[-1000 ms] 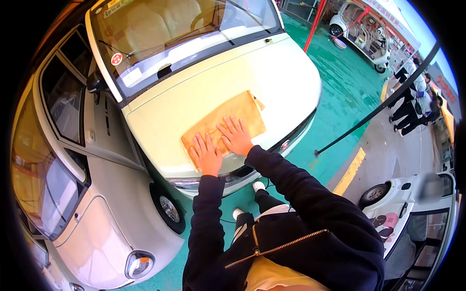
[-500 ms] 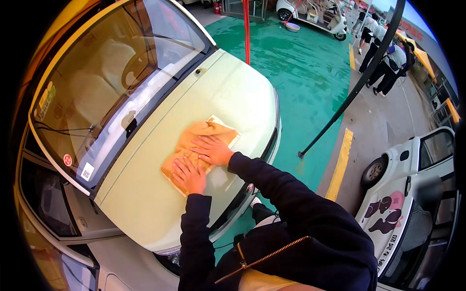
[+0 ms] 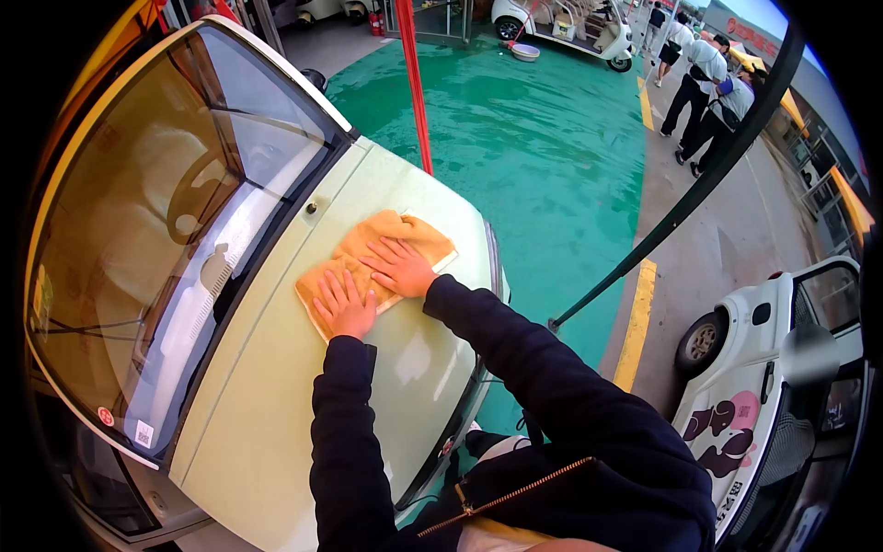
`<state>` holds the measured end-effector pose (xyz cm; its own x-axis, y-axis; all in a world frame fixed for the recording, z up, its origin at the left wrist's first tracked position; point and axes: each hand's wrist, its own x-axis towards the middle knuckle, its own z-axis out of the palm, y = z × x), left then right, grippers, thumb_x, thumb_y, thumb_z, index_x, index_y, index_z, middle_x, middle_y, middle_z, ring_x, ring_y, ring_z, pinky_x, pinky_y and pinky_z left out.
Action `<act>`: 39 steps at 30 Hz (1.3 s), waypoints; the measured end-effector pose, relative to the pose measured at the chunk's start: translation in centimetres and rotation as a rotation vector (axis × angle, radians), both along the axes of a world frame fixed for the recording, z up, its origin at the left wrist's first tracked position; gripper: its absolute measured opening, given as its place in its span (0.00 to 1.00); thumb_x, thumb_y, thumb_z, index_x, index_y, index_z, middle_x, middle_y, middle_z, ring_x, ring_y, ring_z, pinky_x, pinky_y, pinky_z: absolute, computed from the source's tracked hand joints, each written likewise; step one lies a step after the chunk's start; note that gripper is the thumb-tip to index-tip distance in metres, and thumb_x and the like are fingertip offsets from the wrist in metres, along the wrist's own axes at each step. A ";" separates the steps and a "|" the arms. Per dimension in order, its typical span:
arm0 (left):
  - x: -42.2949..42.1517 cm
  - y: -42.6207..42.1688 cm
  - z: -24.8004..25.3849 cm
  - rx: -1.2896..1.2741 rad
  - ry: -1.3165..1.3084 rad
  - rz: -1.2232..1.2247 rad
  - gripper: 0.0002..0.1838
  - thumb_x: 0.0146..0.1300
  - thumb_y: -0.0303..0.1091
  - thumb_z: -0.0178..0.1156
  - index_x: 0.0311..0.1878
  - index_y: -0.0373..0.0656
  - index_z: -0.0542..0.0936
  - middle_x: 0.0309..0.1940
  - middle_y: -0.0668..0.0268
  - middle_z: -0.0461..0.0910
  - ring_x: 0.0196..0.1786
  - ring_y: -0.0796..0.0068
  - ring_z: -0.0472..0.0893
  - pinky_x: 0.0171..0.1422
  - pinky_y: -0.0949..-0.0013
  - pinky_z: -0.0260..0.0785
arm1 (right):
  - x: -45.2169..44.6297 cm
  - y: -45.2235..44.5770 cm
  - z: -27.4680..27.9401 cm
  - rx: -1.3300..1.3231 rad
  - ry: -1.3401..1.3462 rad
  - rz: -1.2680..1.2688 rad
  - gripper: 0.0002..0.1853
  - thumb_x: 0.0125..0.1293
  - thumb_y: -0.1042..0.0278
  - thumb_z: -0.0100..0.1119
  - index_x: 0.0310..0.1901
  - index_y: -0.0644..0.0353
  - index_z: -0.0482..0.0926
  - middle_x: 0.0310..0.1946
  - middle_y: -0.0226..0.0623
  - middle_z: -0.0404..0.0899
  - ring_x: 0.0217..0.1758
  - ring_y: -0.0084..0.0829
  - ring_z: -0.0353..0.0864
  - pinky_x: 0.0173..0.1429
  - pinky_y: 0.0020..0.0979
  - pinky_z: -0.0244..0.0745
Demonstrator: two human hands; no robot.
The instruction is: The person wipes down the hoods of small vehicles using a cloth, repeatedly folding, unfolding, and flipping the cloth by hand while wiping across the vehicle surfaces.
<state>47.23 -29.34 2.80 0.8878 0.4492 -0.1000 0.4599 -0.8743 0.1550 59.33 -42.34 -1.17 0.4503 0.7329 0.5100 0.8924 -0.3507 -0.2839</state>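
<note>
An orange cloth (image 3: 372,237) with pale edges lies spread on the cream hood (image 3: 267,405) of a small vehicle. My left hand (image 3: 346,306) rests flat on the cloth's near left part, fingers spread. To its right, my right hand (image 3: 401,268) also presses on the cloth, palm down with the fingers extended. Neither hand grips the cloth; both lie on top of it. Beyond the hood's left edge is the windshield (image 3: 184,212), with a steering wheel behind it.
A red strap (image 3: 414,92) hangs beyond the hood. A dark pole (image 3: 681,207) slants across the right side. Several people (image 3: 704,87) stand at the upper right. A white vehicle (image 3: 736,368) is at the right, and a basin (image 3: 525,52) sits on the green floor.
The view has turned, showing the hood at a steeper angle. Both hands and the cloth have moved along the hood towards its far side. The cloth has become more bunched at its far edge.
</note>
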 end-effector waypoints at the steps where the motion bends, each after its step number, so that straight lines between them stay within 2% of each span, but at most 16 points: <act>1: 1.0 0.2 0.5 -0.006 0.025 -0.010 0.40 0.66 0.60 0.39 0.76 0.52 0.44 0.76 0.57 0.29 0.77 0.56 0.27 0.74 0.44 0.16 | 1.0 0.2 0.1 -0.002 0.015 -0.003 0.25 0.70 0.51 0.45 0.68 0.37 0.64 0.72 0.34 0.55 0.74 0.44 0.50 0.75 0.46 0.44; 8: 6.9 2.3 0.8 0.022 0.049 -0.046 0.41 0.65 0.62 0.38 0.76 0.53 0.42 0.76 0.59 0.27 0.77 0.58 0.26 0.73 0.43 0.16 | 7.0 2.2 0.8 -0.091 0.038 -0.031 0.27 0.70 0.47 0.42 0.69 0.36 0.60 0.72 0.35 0.54 0.76 0.42 0.48 0.76 0.46 0.40; 10: 7.7 2.5 0.7 0.045 0.030 -0.036 0.40 0.66 0.61 0.38 0.76 0.54 0.43 0.77 0.60 0.29 0.77 0.58 0.26 0.74 0.44 0.16 | 8.1 2.9 0.9 -0.089 0.047 -0.079 0.30 0.70 0.45 0.41 0.71 0.44 0.57 0.73 0.37 0.52 0.76 0.40 0.47 0.76 0.45 0.39; 11: 8.3 2.4 0.7 0.058 0.009 -0.037 0.39 0.66 0.61 0.38 0.76 0.55 0.44 0.77 0.60 0.30 0.78 0.58 0.27 0.74 0.44 0.17 | 8.5 3.2 1.1 -0.085 0.034 -0.074 0.30 0.70 0.45 0.41 0.71 0.44 0.57 0.73 0.37 0.52 0.76 0.40 0.47 0.76 0.45 0.39; 13: 8.9 2.3 -0.2 0.117 -0.066 -0.029 0.37 0.66 0.59 0.38 0.75 0.55 0.48 0.77 0.60 0.34 0.78 0.59 0.31 0.75 0.44 0.20 | 8.5 3.5 0.6 0.029 0.024 -0.142 0.33 0.69 0.45 0.42 0.70 0.54 0.56 0.72 0.40 0.53 0.76 0.39 0.49 0.76 0.43 0.43; 15: 8.6 2.0 -1.5 0.237 -0.185 -0.014 0.35 0.67 0.57 0.40 0.74 0.54 0.53 0.77 0.59 0.39 0.78 0.59 0.36 0.75 0.44 0.23 | 8.4 3.5 0.4 0.005 0.051 -0.145 0.33 0.70 0.46 0.43 0.70 0.56 0.56 0.72 0.41 0.53 0.75 0.39 0.50 0.75 0.44 0.44; 19: 8.3 2.5 -2.7 0.256 -0.286 -0.061 0.32 0.68 0.54 0.40 0.73 0.54 0.57 0.76 0.59 0.42 0.78 0.59 0.40 0.76 0.45 0.25 | 6.5 3.0 0.6 -0.068 0.123 -0.212 0.31 0.70 0.49 0.44 0.69 0.58 0.57 0.71 0.41 0.56 0.74 0.39 0.53 0.74 0.43 0.47; 27: 1.9 -2.7 -3.7 0.204 -0.217 -0.176 0.31 0.67 0.48 0.41 0.73 0.53 0.57 0.76 0.59 0.42 0.78 0.60 0.38 0.76 0.46 0.24 | -1.3 -2.5 -0.9 0.074 0.083 -0.246 0.27 0.71 0.56 0.46 0.68 0.57 0.61 0.69 0.41 0.60 0.72 0.41 0.58 0.73 0.42 0.49; 29: -0.7 -4.5 -3.3 0.132 -0.096 -0.201 0.33 0.68 0.49 0.40 0.75 0.53 0.50 0.77 0.60 0.36 0.78 0.60 0.33 0.75 0.46 0.20 | -4.1 -4.0 -1.0 0.094 0.132 -0.293 0.26 0.70 0.58 0.47 0.68 0.57 0.62 0.68 0.41 0.61 0.71 0.41 0.59 0.74 0.42 0.49; 31: -3.6 -5.8 -3.7 0.115 -0.095 -0.229 0.33 0.69 0.49 0.40 0.75 0.52 0.50 0.77 0.60 0.36 0.78 0.60 0.33 0.75 0.46 0.20 | -7.7 -5.1 -1.3 0.121 0.151 -0.331 0.25 0.70 0.59 0.47 0.67 0.57 0.63 0.68 0.41 0.62 0.71 0.41 0.59 0.74 0.42 0.49; 35: -10.5 -7.9 -4.3 0.083 -0.118 -0.272 0.33 0.69 0.48 0.39 0.75 0.50 0.50 0.76 0.57 0.36 0.78 0.58 0.34 0.75 0.45 0.20 | -15.7 -6.4 -2.3 0.154 0.188 -0.473 0.25 0.69 0.60 0.48 0.66 0.57 0.64 0.67 0.41 0.63 0.71 0.40 0.59 0.73 0.44 0.49; 39: -17.1 -9.2 -6.2 0.175 -0.385 -0.291 0.32 0.67 0.46 0.43 0.73 0.48 0.56 0.76 0.56 0.43 0.78 0.56 0.40 0.76 0.44 0.26 | -22.1 -6.8 -3.5 0.148 0.122 -0.581 0.27 0.69 0.60 0.46 0.67 0.60 0.62 0.69 0.41 0.60 0.73 0.38 0.56 0.74 0.44 0.47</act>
<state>30.12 -38.53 -3.40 0.9361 0.1590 0.3138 0.1322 -0.9856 0.1050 37.21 -49.17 -4.71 0.8169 0.2752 0.5069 0.5247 -0.7195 -0.4550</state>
